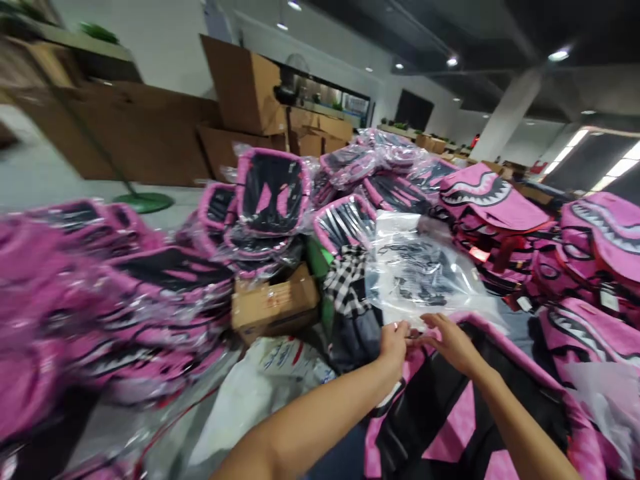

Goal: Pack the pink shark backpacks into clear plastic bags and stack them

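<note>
A pink and black backpack (pixel 463 400) lies close to me, its black side with pink patches facing up. At its far edge my left hand (pixel 397 343) is closed, with thumb and fingers pinched together. Just to the right, my right hand (pixel 447 339) is also closed in a pinch, its fingertips almost meeting the left ones. What the fingertips grip is too small to make out; pink fabric shows right below them. Beyond both hands lies a clear plastic bag (pixel 420 267) with dark print, its near edge by my fingers.
Plastic-wrapped pink backpacks (pixel 165 287) are piled on the left and ahead. On the right stand unwrapped backpacks (pixel 487 193) with a toothed shark-mouth pattern. A small cardboard box (pixel 275 300) and a white sack (pixel 260 380) sit left of my arms. Large cartons (pixel 240 83) stand behind.
</note>
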{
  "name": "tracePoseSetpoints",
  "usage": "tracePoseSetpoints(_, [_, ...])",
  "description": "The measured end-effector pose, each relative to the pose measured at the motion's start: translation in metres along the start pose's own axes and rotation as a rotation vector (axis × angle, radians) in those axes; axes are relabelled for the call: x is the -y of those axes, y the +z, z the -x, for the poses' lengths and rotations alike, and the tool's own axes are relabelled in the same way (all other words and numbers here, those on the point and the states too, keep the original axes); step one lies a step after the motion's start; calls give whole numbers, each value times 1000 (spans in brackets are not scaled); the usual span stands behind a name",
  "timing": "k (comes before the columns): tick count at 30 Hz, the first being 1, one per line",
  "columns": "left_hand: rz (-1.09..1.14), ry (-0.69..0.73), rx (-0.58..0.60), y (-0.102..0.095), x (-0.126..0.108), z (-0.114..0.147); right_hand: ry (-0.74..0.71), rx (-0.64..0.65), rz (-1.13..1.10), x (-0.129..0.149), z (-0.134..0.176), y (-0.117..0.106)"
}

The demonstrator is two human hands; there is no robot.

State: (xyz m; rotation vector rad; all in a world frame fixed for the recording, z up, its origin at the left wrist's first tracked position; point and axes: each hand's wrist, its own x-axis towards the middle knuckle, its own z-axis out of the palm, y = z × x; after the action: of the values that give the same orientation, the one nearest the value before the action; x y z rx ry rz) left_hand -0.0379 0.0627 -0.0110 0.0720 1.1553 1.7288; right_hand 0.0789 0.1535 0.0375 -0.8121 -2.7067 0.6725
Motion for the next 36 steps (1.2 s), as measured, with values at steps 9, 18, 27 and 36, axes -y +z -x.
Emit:
tracePoseSetpoints(9, [-347,179,-38,-21,-30,2,3,-36,-105,1,-12,-1])
tracePoseSetpoints(18, [-1089,506,71,-91,-56,-1,-22,-212,-90,31,-23,27])
tracePoseSetpoints(27, [-1199,1123,4,-106,-48,-25,-107,-172,227,57,-13,56])
tracePoseSetpoints(36, [-801,1239,19,-106,-40,28,88,-419,257,61,-19,48])
